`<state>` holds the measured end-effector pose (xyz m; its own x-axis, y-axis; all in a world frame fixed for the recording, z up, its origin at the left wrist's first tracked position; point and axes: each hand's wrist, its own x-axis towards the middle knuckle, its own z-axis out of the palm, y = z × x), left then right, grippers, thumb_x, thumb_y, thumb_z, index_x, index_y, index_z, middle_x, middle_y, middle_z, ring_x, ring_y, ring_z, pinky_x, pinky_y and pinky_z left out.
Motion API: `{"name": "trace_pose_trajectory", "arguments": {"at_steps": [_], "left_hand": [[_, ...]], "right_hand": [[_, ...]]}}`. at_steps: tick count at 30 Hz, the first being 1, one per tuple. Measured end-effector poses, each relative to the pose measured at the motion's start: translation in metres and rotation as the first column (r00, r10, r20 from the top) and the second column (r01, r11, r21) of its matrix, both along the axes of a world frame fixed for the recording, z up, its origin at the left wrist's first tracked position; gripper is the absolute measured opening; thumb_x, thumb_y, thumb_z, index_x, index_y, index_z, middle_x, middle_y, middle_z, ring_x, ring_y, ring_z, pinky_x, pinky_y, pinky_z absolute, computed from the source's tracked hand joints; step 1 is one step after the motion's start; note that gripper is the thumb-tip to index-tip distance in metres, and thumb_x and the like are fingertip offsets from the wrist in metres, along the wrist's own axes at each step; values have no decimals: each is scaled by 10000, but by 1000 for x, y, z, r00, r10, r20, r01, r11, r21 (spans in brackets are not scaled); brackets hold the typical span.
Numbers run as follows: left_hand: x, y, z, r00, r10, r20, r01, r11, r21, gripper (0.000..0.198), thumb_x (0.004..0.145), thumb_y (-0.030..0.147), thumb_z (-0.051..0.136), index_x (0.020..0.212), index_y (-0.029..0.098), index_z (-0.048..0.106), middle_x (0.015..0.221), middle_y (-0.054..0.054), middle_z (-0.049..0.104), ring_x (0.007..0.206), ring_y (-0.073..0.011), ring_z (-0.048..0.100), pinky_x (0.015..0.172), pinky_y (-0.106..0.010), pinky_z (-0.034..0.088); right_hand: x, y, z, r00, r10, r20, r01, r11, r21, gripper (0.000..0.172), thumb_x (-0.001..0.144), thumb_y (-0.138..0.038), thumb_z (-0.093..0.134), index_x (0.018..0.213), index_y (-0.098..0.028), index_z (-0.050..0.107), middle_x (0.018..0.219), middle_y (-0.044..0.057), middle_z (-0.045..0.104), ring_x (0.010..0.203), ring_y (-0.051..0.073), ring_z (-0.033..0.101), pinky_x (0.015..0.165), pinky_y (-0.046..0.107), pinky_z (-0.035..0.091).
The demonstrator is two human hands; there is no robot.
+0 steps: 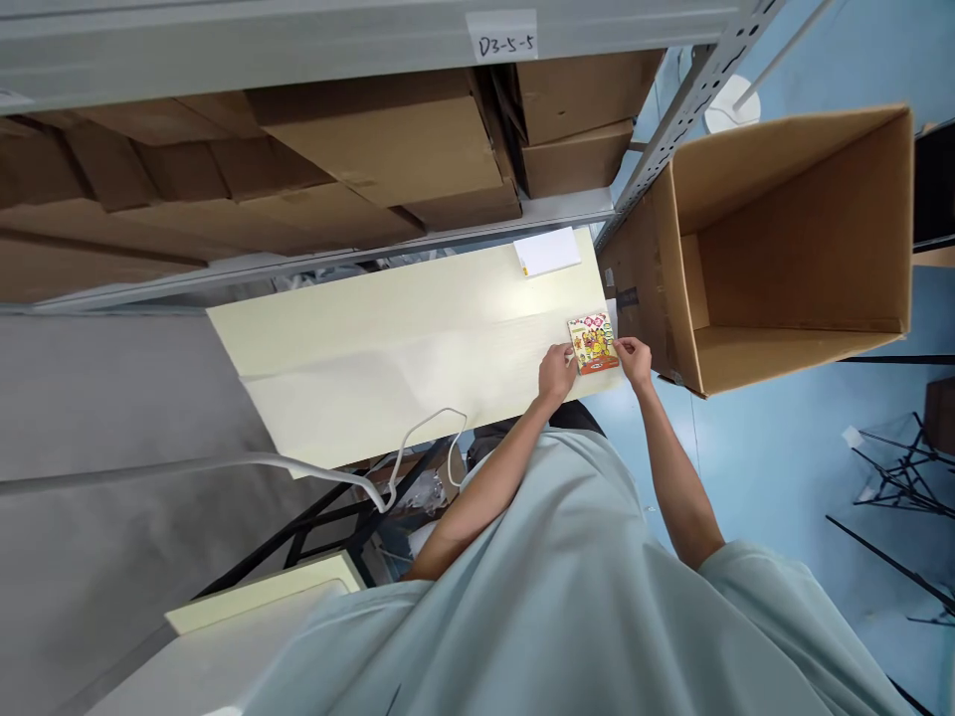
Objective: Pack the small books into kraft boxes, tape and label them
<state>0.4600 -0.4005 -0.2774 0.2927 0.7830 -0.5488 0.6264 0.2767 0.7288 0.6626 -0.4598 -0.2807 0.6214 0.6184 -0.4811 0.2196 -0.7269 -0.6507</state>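
A small, square, colourful printed packet (594, 343), with cartoon figures and a red band along its lower edge, is at the right end of the pale tabletop (418, 338). I cannot tell whether it is a thin box or a booklet. My left hand (557, 373) grips its left edge, fingers curled in. At the opposite edge, my right hand (634, 360) pinches it between thumb and fingers. Farther back on the same table lies a white flat pad or box (547, 253) with a small yellow mark at one corner.
A large open cardboard carton (649, 268) stands right of the table. Behind the table, a grey metal shelf rack (335, 257) holds several cardboard boxes (388, 139). A white cable (254, 458) crosses the table's front left edge. Black metal frames (906, 467) stand at far right.
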Motion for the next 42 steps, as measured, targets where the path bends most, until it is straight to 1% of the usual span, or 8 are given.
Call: {"name": "trace_pose_trajectory", "arguments": {"at_steps": [11,14,19,26,30,33,36,42], "left_hand": [[-8,-2,0,958,-13,286,7,1000,22,365,1008,137,585,1318,203,766,1474,-135,701,1396,-274,662,1172,-448,571],[-41,11,-2,993,8,117,-25,988,151,390,1010,179,608,1376,204,743,1542,-143,670,1516,-314,564,1342,-537,395],[-124,28,-5,970,191,-149,-143,948,284,711,979,308,724,1623,109,498,1807,-242,309,1725,-392,200,1414,-587,182],[-221,23,0,843,482,-239,-384,851,358,624,1087,447,572,1616,132,471,1797,-243,308,1723,-365,208,1417,-577,163],[-285,15,6,735,620,-275,-510,772,378,634,1095,459,501,1622,107,470,1780,-249,351,1713,-363,244,1423,-552,181],[-333,11,7,691,674,-260,-561,727,396,657,1096,466,489,1646,109,437,1767,-243,390,1701,-350,285,1420,-555,199],[-369,14,3,673,684,-280,-589,725,356,699,1064,463,575,1644,95,447,1765,-251,389,1701,-351,292,1423,-528,204],[-404,43,-15,744,619,-251,-562,783,267,880,1010,512,667,1717,81,367,1835,-242,243,1741,-386,151,1424,-546,157]], "right_hand": [[-33,6,38,977,128,171,-136,990,33,431,902,-532,687,1187,-209,717,1040,127,832,908,300,755,893,427,598],[-39,11,39,985,90,147,-90,996,-6,478,865,-553,716,1174,-189,730,1027,138,832,917,317,751,892,446,603],[-49,21,60,992,116,-41,-113,992,58,429,846,-586,732,1013,-191,735,1038,146,824,900,324,770,776,420,624],[-136,58,145,944,313,-104,-290,938,190,355,920,-586,735,1064,-264,697,1023,65,794,901,304,780,665,376,622],[-197,74,211,781,490,-388,-371,863,342,390,908,-592,789,1096,-262,701,1107,75,782,995,311,790,749,401,664],[-205,78,243,726,538,-428,-383,833,399,445,901,-625,798,1148,-263,721,1081,84,789,1030,331,791,803,448,683],[-180,84,231,847,468,-252,-375,862,342,438,878,-611,803,1124,-255,730,1027,102,788,950,312,792,769,433,668],[-132,91,124,949,310,55,-315,939,135,483,680,-631,824,865,-227,632,916,75,733,770,230,694,647,353,564]]}}
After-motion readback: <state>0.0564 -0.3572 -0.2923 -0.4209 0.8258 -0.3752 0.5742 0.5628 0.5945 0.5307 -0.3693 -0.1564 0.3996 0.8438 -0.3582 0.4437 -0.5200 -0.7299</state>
